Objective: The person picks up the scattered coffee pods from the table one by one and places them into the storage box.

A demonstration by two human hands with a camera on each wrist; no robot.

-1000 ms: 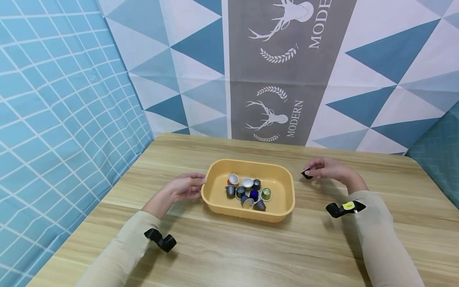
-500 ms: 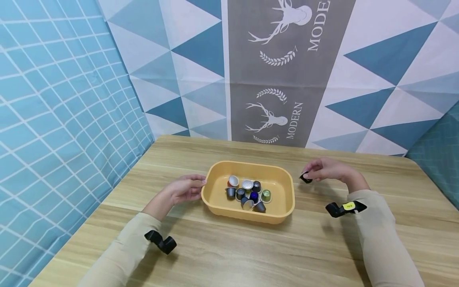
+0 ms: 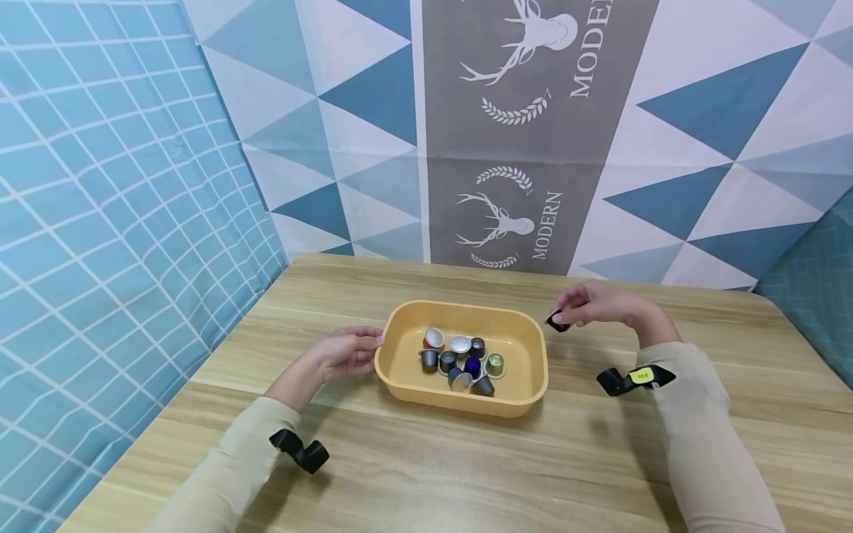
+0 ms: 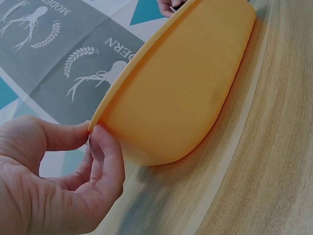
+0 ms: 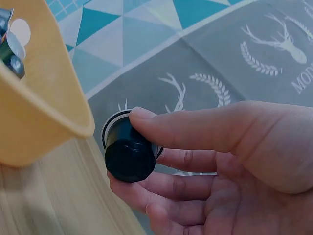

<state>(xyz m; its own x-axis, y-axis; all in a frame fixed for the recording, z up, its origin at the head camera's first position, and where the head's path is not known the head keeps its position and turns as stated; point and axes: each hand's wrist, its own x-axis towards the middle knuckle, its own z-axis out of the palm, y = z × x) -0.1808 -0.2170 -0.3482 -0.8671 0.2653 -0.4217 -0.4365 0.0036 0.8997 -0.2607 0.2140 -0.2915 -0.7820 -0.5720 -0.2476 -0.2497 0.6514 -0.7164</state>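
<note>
A yellow plastic basin [image 3: 406, 383] stands on the wooden table with several coffee capsules [image 3: 460, 343] lying in its middle. At its left end my left hand [image 3: 348, 351] pinches the rim between thumb and forefinger, as the left wrist view also shows. Just beyond the basin's right end, my right hand [image 3: 600, 303] holds a black coffee capsule [image 5: 129, 152] between thumb and fingers. In the right wrist view its dark base faces the camera, and a pale flange shows behind it. The capsule is level with the rim's right corner, outside the basin.
The light wood table [image 3: 426, 474] spreads around the basin. A patterned cloth with deer prints [image 3: 496, 222] hangs along the back edge, and a blue checked cloth [image 3: 120, 222] borders the left side. Each sleeve carries a black wrist mount [image 3: 300, 450].
My right hand has moved a little left with the black coffee capsule, closer to the basin. The left hand stays at the rim, and the capsules inside have not moved.
</note>
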